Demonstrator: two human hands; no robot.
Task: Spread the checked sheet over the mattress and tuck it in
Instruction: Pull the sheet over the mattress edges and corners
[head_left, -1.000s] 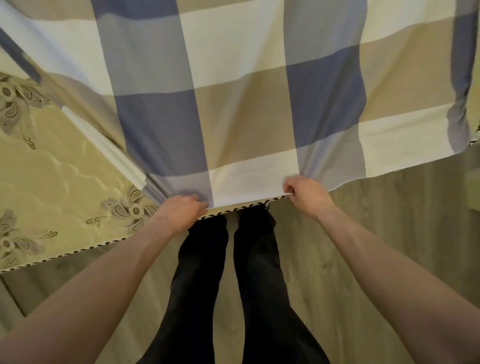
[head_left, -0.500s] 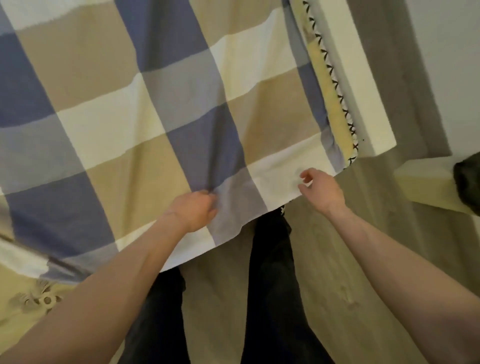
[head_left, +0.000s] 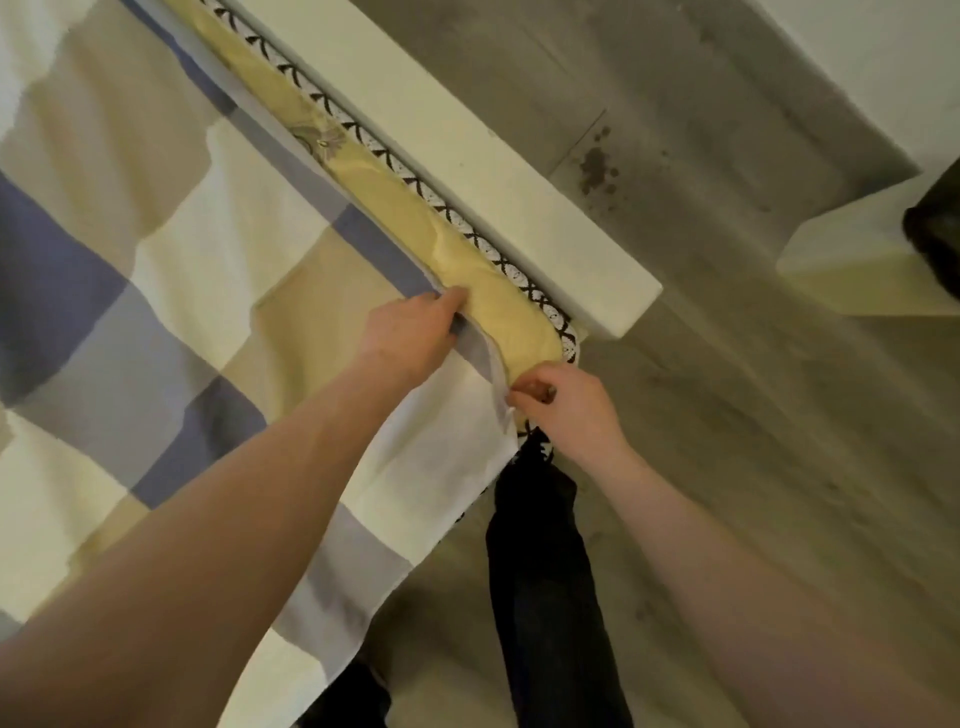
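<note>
Now the soft, light checked sheet (head_left: 182, 286) covers the mattress (head_left: 467, 275) at frame left; my left hand (head_left: 410, 332) grips its hem mid-frame, my right hand (head_left: 571, 410) pinches the corner, likely the best hold for tucking.

A white bed frame rail (head_left: 467, 156) runs diagonally from top centre to a squared end near mid-frame. Grey wood-grain floor (head_left: 753, 441) lies beside it, with a cluster of dark stains (head_left: 595, 166). At the right edge, a white furniture piece (head_left: 852, 270) carries a dark object (head_left: 935, 234), which is partly cut off.
</note>
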